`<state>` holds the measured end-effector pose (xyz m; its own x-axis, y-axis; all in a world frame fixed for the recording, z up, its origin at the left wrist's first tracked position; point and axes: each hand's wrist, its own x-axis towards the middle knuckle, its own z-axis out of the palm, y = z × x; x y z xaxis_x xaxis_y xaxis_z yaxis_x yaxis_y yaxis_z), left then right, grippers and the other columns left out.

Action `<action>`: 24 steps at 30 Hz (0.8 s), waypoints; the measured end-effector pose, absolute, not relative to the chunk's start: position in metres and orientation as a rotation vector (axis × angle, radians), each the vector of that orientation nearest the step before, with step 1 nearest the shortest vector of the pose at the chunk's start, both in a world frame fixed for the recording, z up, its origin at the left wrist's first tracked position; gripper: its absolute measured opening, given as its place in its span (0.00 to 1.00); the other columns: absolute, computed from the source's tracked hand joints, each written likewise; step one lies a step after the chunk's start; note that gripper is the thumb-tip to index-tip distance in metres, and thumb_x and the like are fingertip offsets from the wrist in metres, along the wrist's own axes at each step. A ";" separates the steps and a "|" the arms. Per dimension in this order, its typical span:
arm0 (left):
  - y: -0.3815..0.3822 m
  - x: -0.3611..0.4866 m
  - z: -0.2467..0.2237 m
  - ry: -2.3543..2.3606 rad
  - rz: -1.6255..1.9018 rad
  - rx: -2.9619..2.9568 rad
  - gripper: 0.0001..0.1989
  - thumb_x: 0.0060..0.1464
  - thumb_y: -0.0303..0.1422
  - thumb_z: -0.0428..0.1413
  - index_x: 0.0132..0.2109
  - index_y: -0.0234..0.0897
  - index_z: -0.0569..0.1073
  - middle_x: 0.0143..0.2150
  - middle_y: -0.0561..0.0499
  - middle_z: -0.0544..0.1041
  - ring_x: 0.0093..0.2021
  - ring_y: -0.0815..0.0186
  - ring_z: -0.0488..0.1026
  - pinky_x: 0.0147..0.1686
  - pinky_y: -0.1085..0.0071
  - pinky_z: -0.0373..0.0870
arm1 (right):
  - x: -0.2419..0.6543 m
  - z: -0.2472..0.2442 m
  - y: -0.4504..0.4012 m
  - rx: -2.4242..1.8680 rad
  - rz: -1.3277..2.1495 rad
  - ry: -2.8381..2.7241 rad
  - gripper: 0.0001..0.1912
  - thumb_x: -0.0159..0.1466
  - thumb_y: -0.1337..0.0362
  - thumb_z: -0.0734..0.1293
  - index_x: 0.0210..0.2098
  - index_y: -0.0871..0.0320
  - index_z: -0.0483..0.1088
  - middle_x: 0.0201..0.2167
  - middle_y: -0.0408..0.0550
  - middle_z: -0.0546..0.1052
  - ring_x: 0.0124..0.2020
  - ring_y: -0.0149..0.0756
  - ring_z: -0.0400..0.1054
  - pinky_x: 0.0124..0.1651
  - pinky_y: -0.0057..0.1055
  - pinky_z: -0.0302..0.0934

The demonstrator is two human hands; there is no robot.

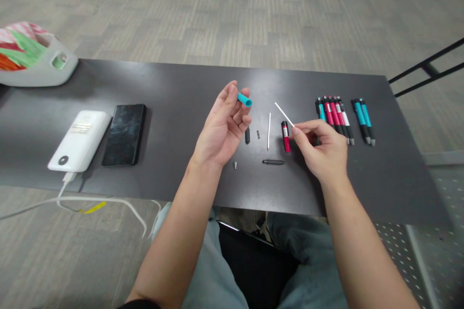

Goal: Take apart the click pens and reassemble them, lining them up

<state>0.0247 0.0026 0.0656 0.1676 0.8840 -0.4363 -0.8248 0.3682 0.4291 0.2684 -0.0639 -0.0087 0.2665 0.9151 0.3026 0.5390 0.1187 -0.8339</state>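
Note:
My left hand [225, 128] pinches a short teal pen barrel [244, 100] between thumb and fingers, its open end facing right. In my right hand [321, 147] a thin white pen refill [283, 114] is gripped near its lower end, pointing up and left. Between the hands lie loose pen parts: a red pen barrel [285, 137], a second refill [268, 132], a small spring [258, 134], a black grip [247, 135], a metal tip [235, 165] and a slim black part [273, 161]. The right fingertips hover close to the red barrel.
Several teal, red and white pens [335, 118] lie in a row at the right, with teal pens [363, 120] beyond. To the left are a black phone [124, 134], a white power bank [79, 140] with a cable, and a colourful bag [32, 55] on the dark table [181, 87].

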 end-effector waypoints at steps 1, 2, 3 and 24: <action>0.002 0.024 0.065 0.691 1.217 0.108 0.18 0.89 0.35 0.68 0.78 0.52 0.86 0.49 0.52 0.95 0.36 0.69 0.92 0.32 0.80 0.82 | 0.269 -0.009 -0.064 -1.553 0.476 -1.399 0.04 0.76 0.52 0.81 0.42 0.40 0.89 0.32 0.45 0.87 0.29 0.45 0.76 0.36 0.42 0.69; 0.002 0.024 0.066 0.692 1.214 0.115 0.18 0.88 0.35 0.69 0.78 0.51 0.86 0.50 0.52 0.95 0.38 0.69 0.93 0.33 0.80 0.83 | 0.269 -0.008 -0.065 -1.559 0.474 -1.400 0.05 0.76 0.52 0.80 0.42 0.40 0.89 0.32 0.45 0.87 0.28 0.45 0.76 0.36 0.42 0.69; 0.001 0.024 0.066 0.696 1.210 0.121 0.19 0.88 0.36 0.70 0.77 0.51 0.86 0.51 0.51 0.95 0.38 0.69 0.93 0.34 0.80 0.83 | 0.269 -0.008 -0.065 -1.563 0.475 -1.406 0.05 0.76 0.52 0.80 0.42 0.40 0.89 0.32 0.44 0.87 0.28 0.45 0.76 0.35 0.41 0.69; -0.002 0.016 0.072 0.679 1.173 0.068 0.11 0.87 0.33 0.70 0.70 0.45 0.85 0.43 0.56 0.91 0.29 0.73 0.87 0.34 0.81 0.83 | 0.278 -0.007 -0.076 -1.518 0.235 -1.639 0.04 0.73 0.63 0.82 0.44 0.45 0.91 0.31 0.39 0.91 0.24 0.35 0.82 0.30 0.27 0.78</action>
